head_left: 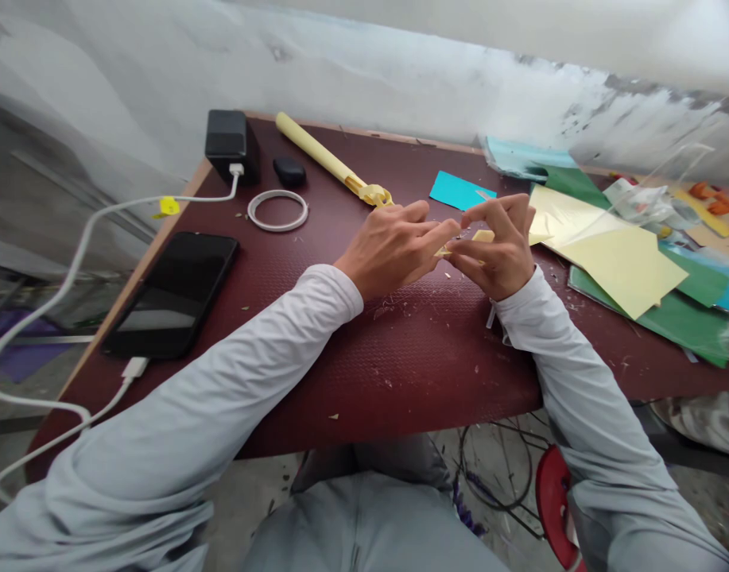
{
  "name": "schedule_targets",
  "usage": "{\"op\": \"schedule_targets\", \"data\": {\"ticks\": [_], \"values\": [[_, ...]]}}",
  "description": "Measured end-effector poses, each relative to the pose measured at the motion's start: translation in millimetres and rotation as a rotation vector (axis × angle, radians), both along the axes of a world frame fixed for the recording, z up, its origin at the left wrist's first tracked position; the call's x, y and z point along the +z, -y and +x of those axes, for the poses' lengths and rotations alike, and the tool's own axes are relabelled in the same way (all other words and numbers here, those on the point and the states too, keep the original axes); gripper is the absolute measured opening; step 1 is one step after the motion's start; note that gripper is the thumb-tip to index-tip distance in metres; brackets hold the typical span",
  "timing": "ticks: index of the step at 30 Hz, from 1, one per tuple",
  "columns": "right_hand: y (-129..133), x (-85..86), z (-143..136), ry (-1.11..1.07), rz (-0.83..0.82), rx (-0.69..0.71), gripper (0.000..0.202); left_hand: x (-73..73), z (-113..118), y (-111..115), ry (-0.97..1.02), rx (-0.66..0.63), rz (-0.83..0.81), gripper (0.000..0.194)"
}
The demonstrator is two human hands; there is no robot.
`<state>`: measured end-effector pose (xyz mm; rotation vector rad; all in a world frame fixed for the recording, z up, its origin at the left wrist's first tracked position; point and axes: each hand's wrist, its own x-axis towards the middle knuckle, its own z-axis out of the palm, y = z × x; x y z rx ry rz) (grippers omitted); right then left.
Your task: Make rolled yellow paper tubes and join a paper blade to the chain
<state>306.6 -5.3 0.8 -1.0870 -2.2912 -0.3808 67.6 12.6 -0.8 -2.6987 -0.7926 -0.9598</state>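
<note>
My left hand (pixel 393 242) and my right hand (pixel 498 250) meet over the middle of the table. Between their fingertips is a small yellow paper piece (pixel 442 250), mostly covered by the fingers. Both hands are closed in a pinch on it. Another bit of yellow paper (pixel 483 236) shows among my right fingers. Just beyond my left hand lies a pale yellow paper roll (pixel 316 151), its near end cut into curled strips (pixel 376 195). A bright blue paper rectangle (pixel 459 191) rests flat behind my hands.
On the left are a black phone (pixel 176 290) on a white cable (pixel 71 262), a black power block (pixel 226 137), a small black case (pixel 289 171) and a white ring (pixel 277 210). Yellow sheets (pixel 630 266) and green sheets (pixel 680 322) are piled right. Scraps dot the dark red table (pixel 388 381).
</note>
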Motion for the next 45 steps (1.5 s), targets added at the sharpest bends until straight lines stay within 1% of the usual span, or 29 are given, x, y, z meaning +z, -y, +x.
{"op": "schedule_targets", "data": {"ticks": [7, 10, 13, 18, 24, 27, 36, 45], "values": [[0.5, -1.0, -1.0, -0.011, 0.011, -0.056, 0.045, 0.8, -0.7, -0.9, 0.002, 0.002, -0.021, 0.026], [0.7, -1.0, -0.3, 0.005, 0.001, -0.070, 0.041, 0.0, -0.5, -1.2, -0.002, 0.006, -0.029, 0.027], [0.9, -0.6, -0.1, 0.015, 0.013, -0.065, 0.037, -1.1, -0.4, -1.6, 0.002, 0.009, -0.031, 0.028], [2.0, 1.5, -1.5, 0.030, 0.053, -0.032, 0.040, -2.0, 0.0, -1.8, 0.009, -0.003, -0.041, 0.027], [2.5, 2.2, -3.6, 0.001, 0.042, -0.075, 0.032, -2.4, -0.2, -2.6, 0.034, -0.001, -0.052, 0.027], [2.8, 3.1, -4.4, -0.012, 0.035, -0.088, 0.032, -2.0, -0.2, -2.8, 0.030, -0.001, -0.053, 0.026], [4.8, 3.2, -4.6, 0.011, 0.045, -0.066, 0.032, -1.1, 0.4, -1.4, 0.028, 0.004, -0.050, 0.026], [4.9, 5.3, -5.6, -0.027, 0.035, -0.081, 0.034, -2.3, -0.1, -2.9, 0.045, -0.002, -0.025, 0.025]]}}
